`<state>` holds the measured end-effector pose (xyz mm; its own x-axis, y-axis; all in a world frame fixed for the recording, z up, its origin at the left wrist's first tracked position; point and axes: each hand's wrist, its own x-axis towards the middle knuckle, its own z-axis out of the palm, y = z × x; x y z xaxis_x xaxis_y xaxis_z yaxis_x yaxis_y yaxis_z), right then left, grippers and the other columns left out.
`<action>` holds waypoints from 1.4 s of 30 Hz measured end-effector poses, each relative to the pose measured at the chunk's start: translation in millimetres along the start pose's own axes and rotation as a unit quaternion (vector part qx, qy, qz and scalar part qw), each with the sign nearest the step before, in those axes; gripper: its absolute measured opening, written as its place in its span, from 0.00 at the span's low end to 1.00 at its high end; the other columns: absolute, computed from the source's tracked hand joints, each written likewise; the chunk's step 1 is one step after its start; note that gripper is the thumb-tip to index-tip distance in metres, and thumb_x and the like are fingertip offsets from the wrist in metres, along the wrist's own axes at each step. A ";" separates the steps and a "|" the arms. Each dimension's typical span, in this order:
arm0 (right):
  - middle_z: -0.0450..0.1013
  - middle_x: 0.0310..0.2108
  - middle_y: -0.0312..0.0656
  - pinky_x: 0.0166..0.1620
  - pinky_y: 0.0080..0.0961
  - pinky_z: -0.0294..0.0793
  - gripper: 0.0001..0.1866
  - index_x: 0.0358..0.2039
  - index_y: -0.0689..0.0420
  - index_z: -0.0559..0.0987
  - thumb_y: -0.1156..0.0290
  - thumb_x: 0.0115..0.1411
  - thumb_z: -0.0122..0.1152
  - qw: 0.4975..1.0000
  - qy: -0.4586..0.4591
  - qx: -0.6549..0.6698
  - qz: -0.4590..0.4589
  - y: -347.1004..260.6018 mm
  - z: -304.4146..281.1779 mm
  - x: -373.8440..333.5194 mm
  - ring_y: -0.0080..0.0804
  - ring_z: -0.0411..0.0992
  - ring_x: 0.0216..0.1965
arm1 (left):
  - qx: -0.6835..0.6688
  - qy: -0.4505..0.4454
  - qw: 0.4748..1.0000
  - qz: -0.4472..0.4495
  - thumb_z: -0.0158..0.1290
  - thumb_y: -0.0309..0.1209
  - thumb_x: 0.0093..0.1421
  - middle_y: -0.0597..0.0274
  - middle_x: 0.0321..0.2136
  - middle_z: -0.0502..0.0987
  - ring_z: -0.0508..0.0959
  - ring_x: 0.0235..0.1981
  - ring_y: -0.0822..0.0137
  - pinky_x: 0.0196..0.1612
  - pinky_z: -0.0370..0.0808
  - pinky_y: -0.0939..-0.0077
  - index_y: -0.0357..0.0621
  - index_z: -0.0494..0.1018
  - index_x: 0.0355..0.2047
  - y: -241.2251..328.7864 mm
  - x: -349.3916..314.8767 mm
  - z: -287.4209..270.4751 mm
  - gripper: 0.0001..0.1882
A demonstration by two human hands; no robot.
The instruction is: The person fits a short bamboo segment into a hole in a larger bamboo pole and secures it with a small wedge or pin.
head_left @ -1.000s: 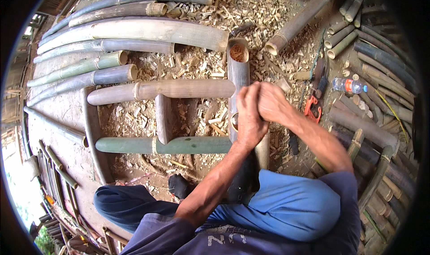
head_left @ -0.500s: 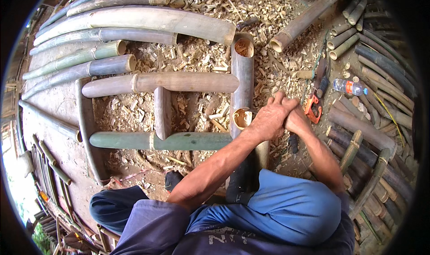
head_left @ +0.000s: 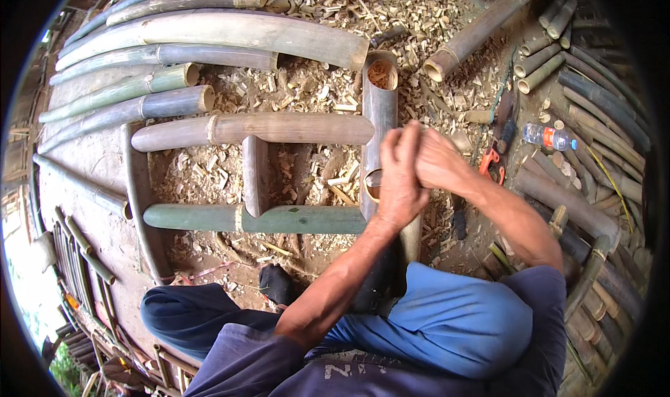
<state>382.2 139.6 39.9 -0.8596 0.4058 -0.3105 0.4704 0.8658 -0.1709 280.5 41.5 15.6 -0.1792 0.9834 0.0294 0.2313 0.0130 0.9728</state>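
Note:
My left hand (head_left: 400, 177) and my right hand (head_left: 441, 161) press together beside the upright bamboo post (head_left: 380, 121) of a bamboo frame. Their fingers are closed, and whatever lies between them is hidden. Just left of my left wrist, a cut hole (head_left: 372, 183) in the post is partly covered, with a small greyish shape at its edge that I cannot name. Farther up the same post is another hole (head_left: 381, 75) with reddish-brown inner wall. A brown rail (head_left: 293, 128) and a green rail (head_left: 307, 219) meet the post from the left, with a short crosspiece (head_left: 255, 177) between them.
Pale wood chips (head_left: 314, 93) cover the ground around the frame. Long bamboo poles (head_left: 230, 34) lie at the far left. Right of my hands are an orange-handled saw (head_left: 493, 165), a plastic bottle (head_left: 548, 137) and piled bamboo pieces (head_left: 569, 201). My bent blue-clad knee (head_left: 460, 320) is close below.
My hands have turned from a clasp, left over right, to side by side with fingers pointing up. They have shifted slightly left, and my right elbow has swung outward.

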 end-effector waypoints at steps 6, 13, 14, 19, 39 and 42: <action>0.80 0.42 0.50 0.56 0.42 0.78 0.16 0.44 0.58 0.83 0.74 0.54 0.69 0.935 -0.189 0.259 0.151 13.9 36.0 -86.9 0.42 0.78 0.47 | 0.105 -0.330 0.930 -0.125 0.67 0.21 0.42 0.34 0.62 0.61 0.74 0.57 0.28 0.57 0.80 0.46 0.48 0.52 0.73 49.7 -2.6 14.8 0.57; 0.79 0.44 0.48 0.57 0.41 0.77 0.16 0.46 0.57 0.82 0.71 0.57 0.67 0.913 -0.153 0.284 0.249 -67.7 72.1 -75.9 0.41 0.77 0.49 | 0.111 -0.493 0.860 -0.072 0.68 0.24 0.39 0.33 0.61 0.69 0.75 0.62 0.40 0.62 0.77 0.52 0.48 0.64 0.70 29.5 -12.1 0.8 0.52; 0.79 0.44 0.48 0.57 0.41 0.77 0.16 0.46 0.57 0.82 0.71 0.57 0.67 0.913 -0.145 0.285 0.254 -82.2 75.2 -70.7 0.40 0.77 0.49 | 0.107 -0.569 0.813 -0.070 0.68 0.24 0.34 0.40 0.57 0.75 0.76 0.62 0.46 0.61 0.77 0.55 0.46 0.70 0.66 23.2 -4.5 -4.4 0.51; 0.79 0.45 0.47 0.58 0.40 0.76 0.16 0.48 0.56 0.81 0.69 0.59 0.66 0.903 -0.124 0.299 0.282 -103.7 79.7 -65.0 0.39 0.77 0.50 | 0.077 -0.700 0.705 -0.080 0.64 0.20 0.26 0.48 0.39 0.83 0.85 0.42 0.49 0.38 0.83 0.55 0.44 0.78 0.57 9.3 17.4 -30.1 0.47; 0.77 0.49 0.41 0.61 0.38 0.72 0.17 0.54 0.54 0.77 0.61 0.68 0.61 0.845 -0.106 0.382 0.359 -80.5 63.1 -79.7 0.36 0.75 0.54 | 0.066 -0.444 0.891 -0.068 0.65 0.25 0.33 0.51 0.52 0.77 0.76 0.60 0.51 0.62 0.76 0.57 0.49 0.76 0.60 15.0 -29.6 -17.7 0.45; 0.77 0.50 0.40 0.61 0.38 0.72 0.17 0.54 0.53 0.77 0.60 0.69 0.60 0.688 -0.044 0.587 0.425 -103.7 62.2 -76.9 0.35 0.74 0.54 | 0.099 -0.579 0.808 -0.045 0.65 0.22 0.28 0.53 0.49 0.78 0.77 0.58 0.50 0.59 0.77 0.57 0.51 0.79 0.56 12.0 -8.3 -31.5 0.45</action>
<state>412.0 0.3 23.3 -0.1835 0.5552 -0.8112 0.6775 -0.5265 -0.5136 254.6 27.8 34.3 0.7845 0.4865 -0.3846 0.4353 0.0097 0.9002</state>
